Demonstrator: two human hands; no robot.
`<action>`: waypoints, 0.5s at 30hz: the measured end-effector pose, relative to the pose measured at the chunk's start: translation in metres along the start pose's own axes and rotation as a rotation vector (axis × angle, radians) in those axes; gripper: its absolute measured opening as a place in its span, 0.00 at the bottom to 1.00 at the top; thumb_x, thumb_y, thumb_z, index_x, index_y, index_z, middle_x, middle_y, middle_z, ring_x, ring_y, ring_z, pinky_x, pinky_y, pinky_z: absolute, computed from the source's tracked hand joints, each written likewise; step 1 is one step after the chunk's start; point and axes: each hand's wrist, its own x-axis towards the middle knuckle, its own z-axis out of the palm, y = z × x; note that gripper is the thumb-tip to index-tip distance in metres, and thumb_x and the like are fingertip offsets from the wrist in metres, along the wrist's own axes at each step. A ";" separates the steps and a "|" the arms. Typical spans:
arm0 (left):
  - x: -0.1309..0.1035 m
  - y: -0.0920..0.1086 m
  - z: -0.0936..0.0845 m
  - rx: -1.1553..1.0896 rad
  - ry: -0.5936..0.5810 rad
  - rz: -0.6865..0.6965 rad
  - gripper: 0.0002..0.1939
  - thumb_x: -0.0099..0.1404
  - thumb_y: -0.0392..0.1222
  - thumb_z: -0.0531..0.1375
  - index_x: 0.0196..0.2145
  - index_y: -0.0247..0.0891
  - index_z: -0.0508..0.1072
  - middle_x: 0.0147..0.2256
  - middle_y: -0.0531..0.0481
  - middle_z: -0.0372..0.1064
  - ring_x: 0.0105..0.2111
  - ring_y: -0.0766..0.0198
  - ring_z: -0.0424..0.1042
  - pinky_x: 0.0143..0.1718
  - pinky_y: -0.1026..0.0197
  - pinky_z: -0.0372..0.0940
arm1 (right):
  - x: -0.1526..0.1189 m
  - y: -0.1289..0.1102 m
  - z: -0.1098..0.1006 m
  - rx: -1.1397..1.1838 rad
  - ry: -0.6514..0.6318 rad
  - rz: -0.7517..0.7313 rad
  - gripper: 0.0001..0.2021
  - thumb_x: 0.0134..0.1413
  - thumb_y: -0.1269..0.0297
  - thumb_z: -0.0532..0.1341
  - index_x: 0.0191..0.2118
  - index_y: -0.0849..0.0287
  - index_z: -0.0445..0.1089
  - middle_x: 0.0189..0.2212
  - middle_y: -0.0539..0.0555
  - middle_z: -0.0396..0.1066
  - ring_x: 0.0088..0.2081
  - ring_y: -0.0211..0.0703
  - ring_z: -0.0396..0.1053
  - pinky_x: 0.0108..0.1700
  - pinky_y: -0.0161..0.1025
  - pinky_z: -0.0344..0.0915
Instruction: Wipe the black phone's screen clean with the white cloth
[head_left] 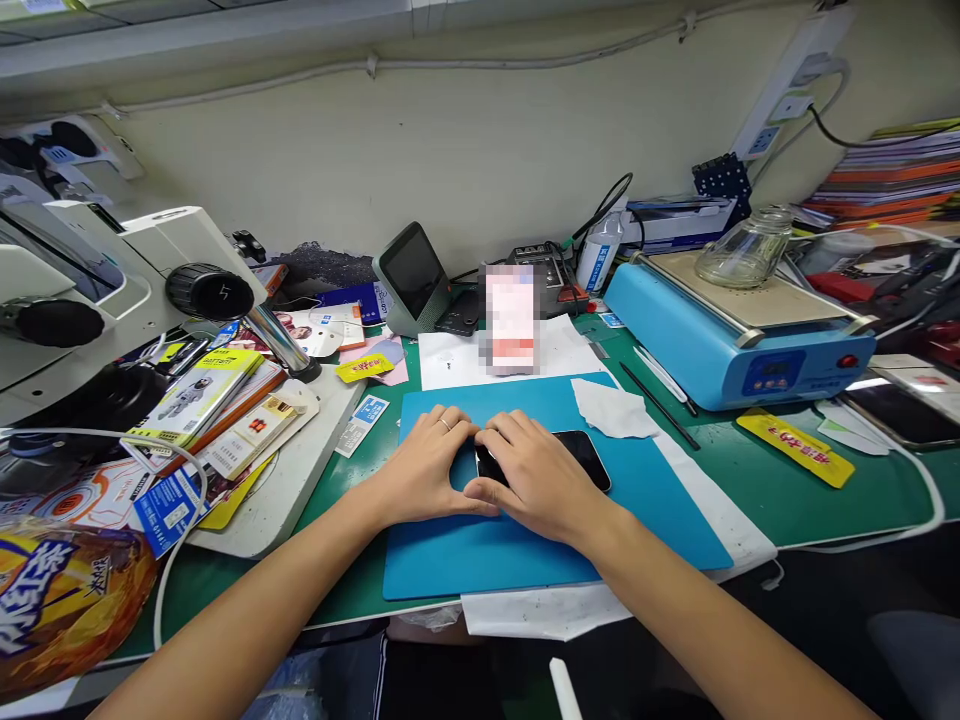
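A smartphone (583, 455) with a dark screen and a light rim lies on a blue work mat (480, 560). My right hand (540, 475) arches over the phone's left part, its fingers curled around it and covering much of the screen. At the phone's left end, my left hand (431, 465) curves its fingers and thumb around the edge; a ring shows on one finger. The thumbs and fingertips of both hands meet or nearly meet there. Exact contact under the fingers is hidden. A crumpled white wipe (613, 408) rests just beyond the phone.
A blue heating plate machine (690, 345) with a glass jar (746, 248) stands right. A microscope (210, 290) and stacked boxes (199, 400) occupy the left. Behind the mat are a blurred upright phone (512, 320) and a small display (412, 275). A black stick (660, 405) lies right.
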 end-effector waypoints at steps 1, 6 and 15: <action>0.000 0.000 0.000 0.002 -0.001 -0.002 0.32 0.55 0.65 0.69 0.46 0.40 0.68 0.46 0.45 0.67 0.45 0.52 0.64 0.49 0.48 0.62 | 0.000 0.000 0.000 -0.004 0.001 0.001 0.33 0.66 0.37 0.45 0.51 0.63 0.71 0.43 0.61 0.73 0.43 0.52 0.67 0.44 0.48 0.65; 0.002 0.001 -0.001 0.019 -0.011 -0.011 0.34 0.52 0.65 0.71 0.46 0.39 0.68 0.46 0.45 0.67 0.45 0.52 0.64 0.49 0.47 0.63 | 0.002 -0.003 -0.001 -0.026 -0.006 0.013 0.37 0.65 0.34 0.42 0.49 0.63 0.71 0.43 0.61 0.73 0.42 0.52 0.66 0.43 0.49 0.66; -0.001 -0.003 0.001 0.007 -0.010 0.013 0.31 0.59 0.66 0.66 0.48 0.39 0.68 0.50 0.42 0.67 0.46 0.50 0.63 0.49 0.45 0.63 | 0.002 -0.003 0.002 -0.047 -0.002 0.046 0.45 0.56 0.26 0.39 0.53 0.62 0.71 0.54 0.65 0.70 0.50 0.57 0.66 0.51 0.54 0.65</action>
